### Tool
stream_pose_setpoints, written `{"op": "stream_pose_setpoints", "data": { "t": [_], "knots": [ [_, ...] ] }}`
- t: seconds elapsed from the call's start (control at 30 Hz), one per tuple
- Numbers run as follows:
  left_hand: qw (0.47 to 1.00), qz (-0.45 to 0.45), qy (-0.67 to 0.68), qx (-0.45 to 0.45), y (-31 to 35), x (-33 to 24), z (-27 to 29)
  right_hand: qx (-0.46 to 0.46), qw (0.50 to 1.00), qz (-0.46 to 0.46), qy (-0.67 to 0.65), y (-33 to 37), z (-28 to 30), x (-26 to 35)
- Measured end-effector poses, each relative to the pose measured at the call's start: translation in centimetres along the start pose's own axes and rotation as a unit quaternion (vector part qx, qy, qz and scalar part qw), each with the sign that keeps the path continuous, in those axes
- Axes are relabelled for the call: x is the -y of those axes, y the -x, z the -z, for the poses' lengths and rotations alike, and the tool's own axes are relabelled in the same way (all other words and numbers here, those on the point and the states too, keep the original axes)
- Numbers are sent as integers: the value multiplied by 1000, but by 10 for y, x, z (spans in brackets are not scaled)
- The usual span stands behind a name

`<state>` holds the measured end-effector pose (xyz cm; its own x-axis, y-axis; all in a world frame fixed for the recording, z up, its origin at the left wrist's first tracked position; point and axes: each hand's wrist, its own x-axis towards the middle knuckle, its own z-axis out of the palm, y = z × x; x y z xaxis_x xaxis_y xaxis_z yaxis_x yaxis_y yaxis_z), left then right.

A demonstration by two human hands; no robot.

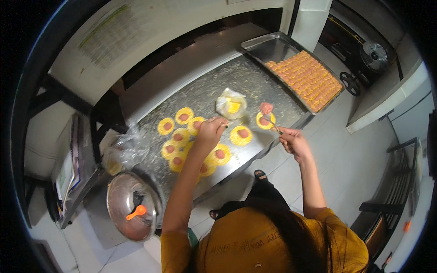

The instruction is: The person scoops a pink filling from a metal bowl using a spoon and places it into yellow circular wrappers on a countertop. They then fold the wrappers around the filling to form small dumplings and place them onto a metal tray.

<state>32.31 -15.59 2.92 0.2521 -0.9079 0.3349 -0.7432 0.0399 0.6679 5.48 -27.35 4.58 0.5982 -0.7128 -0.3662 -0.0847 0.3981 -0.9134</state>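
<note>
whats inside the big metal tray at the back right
The metal tray holds tight rows of small orange-pink pieces filling its right part; the left part is bare metal. What lies under the pieces is covered.

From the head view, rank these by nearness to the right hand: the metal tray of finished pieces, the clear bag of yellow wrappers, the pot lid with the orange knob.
Measured from the right hand:
1. Clear bag of yellow wrappers, on the counter to its left.
2. Metal tray of finished pieces, at the counter's far right end.
3. Pot lid with the orange knob, far left, near edge.
</note>
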Motion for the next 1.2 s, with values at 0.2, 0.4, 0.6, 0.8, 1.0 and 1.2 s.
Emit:
{"op": "stream_pose_setpoints", "data": {
  "t": [0.2, 0.4, 0.6, 0.8, 1.0, 1.2],
  "knots": [
    [989, 66, -129, -11, -71, 59, -87, 3, 999, -5, 39, -42, 99, 12],
    [975, 145, -168, 0, -82, 44, -91, -11, 998, -32, 52, -60, 154, 17],
    [973, 149, -177, 15, -79, 46, -87, 49, 998, -26, 20, -73, 155, 21],
    [983, 104, -154, 10, -79, 60, -86, 57, 996, -52, 36, -86, 155, 14],
    [985, 133, -111, -7, -82, 65, -83, 80, 994, -60, 40, -88, 154, 12],
    [988, 155, 2, -26, -78, 91, -83, 70, 994, -78, 32, -93, 152, 10]
  ]
}}
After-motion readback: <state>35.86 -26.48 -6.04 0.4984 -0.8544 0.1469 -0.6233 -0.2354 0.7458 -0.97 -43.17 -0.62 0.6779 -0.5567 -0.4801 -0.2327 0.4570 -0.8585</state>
